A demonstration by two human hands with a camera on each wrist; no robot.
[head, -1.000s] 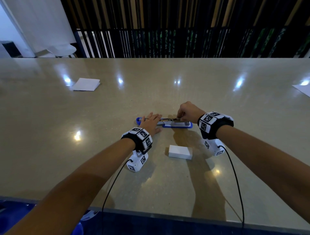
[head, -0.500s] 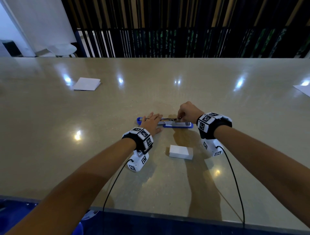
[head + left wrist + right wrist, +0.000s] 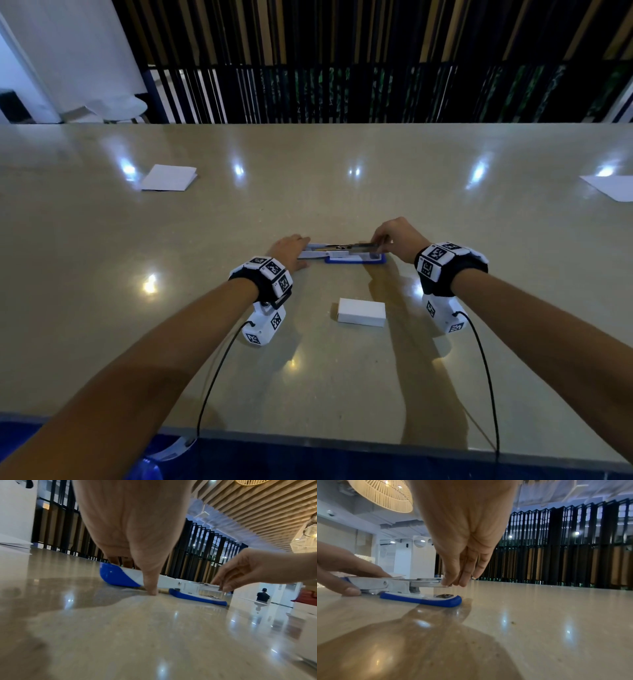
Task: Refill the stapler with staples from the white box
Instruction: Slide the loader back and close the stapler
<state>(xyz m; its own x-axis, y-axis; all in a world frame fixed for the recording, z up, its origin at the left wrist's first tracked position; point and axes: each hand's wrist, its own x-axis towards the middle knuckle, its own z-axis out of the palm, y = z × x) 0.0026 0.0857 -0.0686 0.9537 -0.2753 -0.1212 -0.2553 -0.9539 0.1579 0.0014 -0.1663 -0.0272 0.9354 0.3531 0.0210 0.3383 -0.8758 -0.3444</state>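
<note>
The blue and white stapler (image 3: pixel 356 260) lies opened out flat on the beige table. My left hand (image 3: pixel 291 248) presses its lid end down with straight fingers, and the thumb (image 3: pixel 150 586) touches the table beside it. My right hand (image 3: pixel 394 236) pinches the front tip of the metal magazine (image 3: pixel 426 583), which sits raised above the blue base (image 3: pixel 423 599). In the right wrist view the fingertips (image 3: pixel 452 581) close on that tip. I cannot see any staples in the fingers. The white box (image 3: pixel 361 311) lies shut, near me, between my wrists.
A folded white paper (image 3: pixel 169 177) lies far left, and another sheet (image 3: pixel 609 188) at the far right edge. The table's near edge (image 3: pixel 308 438) runs below my forearms. Wrist camera cables hang over it. A dark slatted railing stands behind the table.
My left hand has slid a little left and now covers the lid's blue end. My right hand has shifted slightly right with the magazine tip. The box has not moved.
</note>
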